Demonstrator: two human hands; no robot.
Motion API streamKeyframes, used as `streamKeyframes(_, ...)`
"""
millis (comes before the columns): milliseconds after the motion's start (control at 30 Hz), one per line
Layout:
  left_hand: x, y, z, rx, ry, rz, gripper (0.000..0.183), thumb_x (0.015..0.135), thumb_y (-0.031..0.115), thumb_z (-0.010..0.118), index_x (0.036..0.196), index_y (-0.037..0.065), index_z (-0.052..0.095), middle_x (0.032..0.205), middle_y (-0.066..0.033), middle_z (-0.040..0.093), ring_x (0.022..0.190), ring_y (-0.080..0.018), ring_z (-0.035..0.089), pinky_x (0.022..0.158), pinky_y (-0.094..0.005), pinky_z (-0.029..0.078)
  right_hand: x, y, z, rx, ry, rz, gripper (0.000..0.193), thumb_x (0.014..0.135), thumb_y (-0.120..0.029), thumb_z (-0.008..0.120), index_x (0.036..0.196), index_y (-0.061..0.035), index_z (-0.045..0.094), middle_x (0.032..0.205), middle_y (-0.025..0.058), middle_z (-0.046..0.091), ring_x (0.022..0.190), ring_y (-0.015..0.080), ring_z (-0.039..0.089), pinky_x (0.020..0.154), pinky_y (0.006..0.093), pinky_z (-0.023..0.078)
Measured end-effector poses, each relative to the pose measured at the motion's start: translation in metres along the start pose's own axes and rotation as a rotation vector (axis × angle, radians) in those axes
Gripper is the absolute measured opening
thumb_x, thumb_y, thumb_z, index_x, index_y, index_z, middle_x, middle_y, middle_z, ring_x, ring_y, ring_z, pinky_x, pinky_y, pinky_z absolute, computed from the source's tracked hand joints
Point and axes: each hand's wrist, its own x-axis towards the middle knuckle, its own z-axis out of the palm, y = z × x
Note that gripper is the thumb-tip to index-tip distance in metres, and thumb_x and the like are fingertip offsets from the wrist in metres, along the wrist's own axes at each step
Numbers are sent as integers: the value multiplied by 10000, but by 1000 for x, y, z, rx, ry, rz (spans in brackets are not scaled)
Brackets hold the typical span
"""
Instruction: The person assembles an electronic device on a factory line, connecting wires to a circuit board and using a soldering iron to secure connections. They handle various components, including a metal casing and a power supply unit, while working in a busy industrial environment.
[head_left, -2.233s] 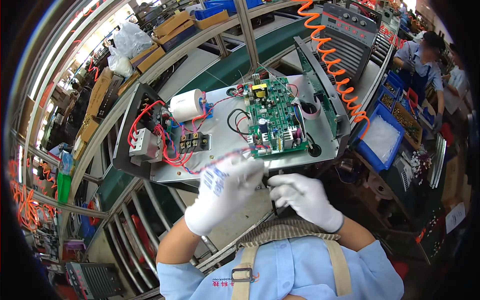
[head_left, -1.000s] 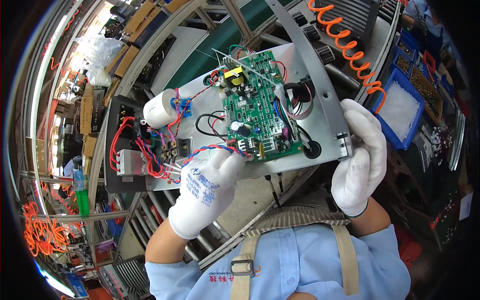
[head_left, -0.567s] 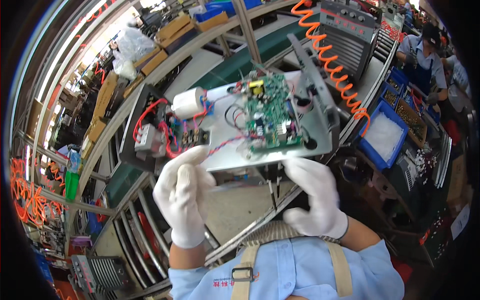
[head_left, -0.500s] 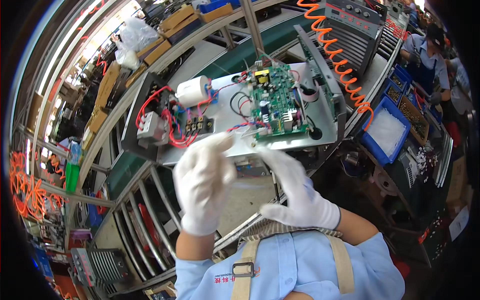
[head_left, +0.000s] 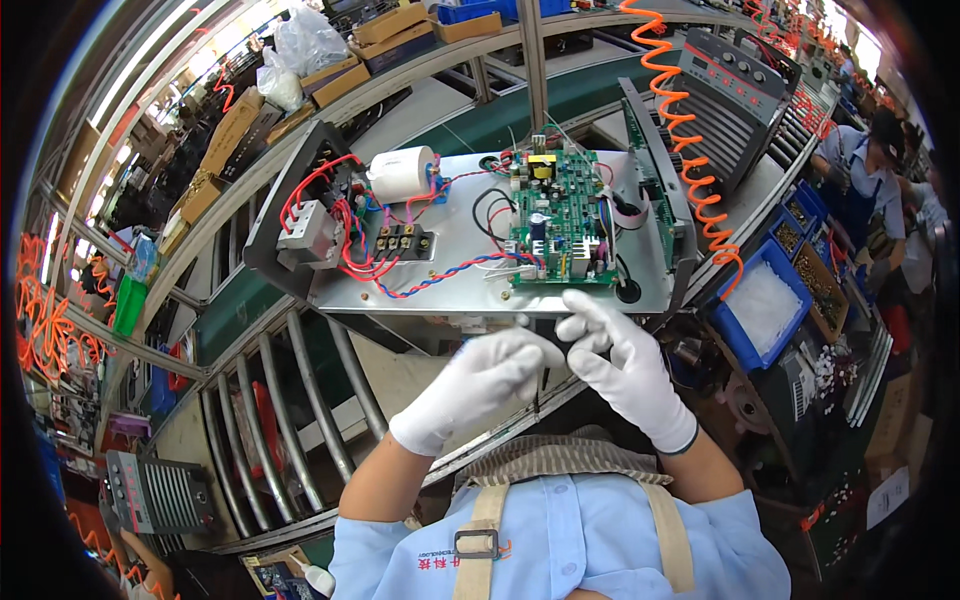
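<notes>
An open metal chassis [head_left: 470,225] lies in front of me, with a green circuit board [head_left: 560,215], a white cylindrical capacitor [head_left: 402,175] and a black terminal block [head_left: 403,242]. A twisted red and blue wire [head_left: 450,271] runs along its near side. Just below the near edge, my left hand [head_left: 485,378], in a white glove, is closed with curled fingers; whatever it may hold cannot be made out. Close beside it, my gloved right hand [head_left: 628,372] is open, fingers apart and bent toward the left one, nearest the chassis edge below the board.
A coiled orange hose [head_left: 690,130] hangs at the right, near another grey machine [head_left: 730,85]. Blue bins [head_left: 765,305] of small parts stand at the right. Roller conveyor [head_left: 290,420] lies at the left, with a unit [head_left: 158,490] beyond. A co-worker [head_left: 870,170] stands far right.
My left hand has moved right and away from the wiring, uncovering the twisted wire. My right hand has turned upward, fingers bent, and the two hands are closer together. The view has shifted slightly.
</notes>
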Motion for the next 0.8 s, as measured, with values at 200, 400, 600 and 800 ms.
streamKeyframes(200, -1, -5, 0, 182, -156, -76, 208, 956, 174, 567, 1069, 15, 638, 807, 10, 608, 730, -74, 525, 632, -272, 454, 16, -7, 4, -290, -39, -337, 140, 888, -87, 683, 1012, -29, 710, 824, 75, 657, 732, 181, 631, 665, 297, 495)
streamKeyframes(400, -28, 36, -41, 314, 643, 328, 248, 929, 18, 525, 1126, -51, 658, 994, -93, 726, 881, -153, 672, 855, -304, 518, 16, -4, -16, -28, 257, -498, 126, 923, -4, 613, 1017, 58, 669, 899, 81, 628, 690, 92, 581, 587, 220, 454)
streamKeyframes(600, -32, 50, -42, 342, -71, 10, 297, 918, 147, 651, 1172, -6, 656, 1042, -100, 705, 960, -137, 635, 855, -307, 499, 31, -11, 23, -301, 68, -818, 322, 774, 83, 707, 1079, -19, 692, 879, 44, 648, 693, 163, 604, 627, 289, 456)
streamKeyframes(800, -30, 72, -78, 937, 434, 398, 191, 860, 89, 679, 1043, 44, 711, 876, -100, 693, 733, -194, 653, 657, -298, 508, 12, 5, 21, -133, 31, 93, 550, 945, -108, 605, 1444, -7, 396, 817, 55, 646, 593, 115, 569, 563, 265, 478)
